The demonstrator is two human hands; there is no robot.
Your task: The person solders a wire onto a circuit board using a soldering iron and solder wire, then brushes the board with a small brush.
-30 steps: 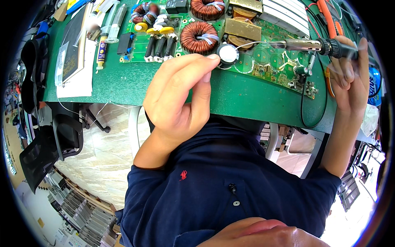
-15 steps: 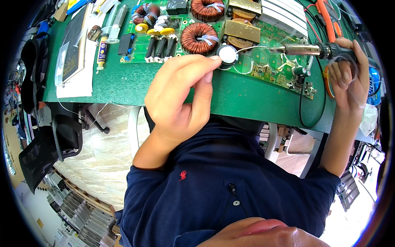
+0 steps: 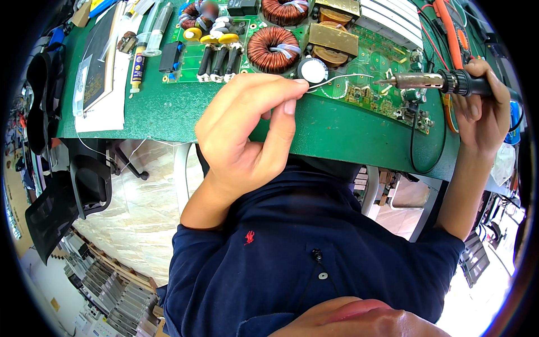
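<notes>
My left hand (image 3: 247, 129) pinches a thin solder wire (image 3: 339, 77) between thumb and forefinger, in front of a round capacitor (image 3: 313, 70) with a white top on the green circuit board (image 3: 365, 104). The wire runs right over the board, its end just left of the soldering iron's tip. My right hand (image 3: 480, 109) grips the black handle of the soldering iron (image 3: 421, 80), which points left above the board's right half. The board carries copper-wound coils (image 3: 263, 50), gold-topped transformers (image 3: 331, 36) and white finned heatsinks (image 3: 390, 22).
Syringes (image 3: 160, 25), a glue tube (image 3: 137, 70) and paper (image 3: 106, 123) lie at the left of the green table (image 3: 151, 115). Cables (image 3: 438, 163) and orange tools (image 3: 446, 22) are at the right. A black chair (image 3: 67, 196) stands left of the table.
The iron's tip and the solder wire have moved down, toward the table's near edge. My left hand has shifted slightly right. The faint smoke seen around the iron has faded.
</notes>
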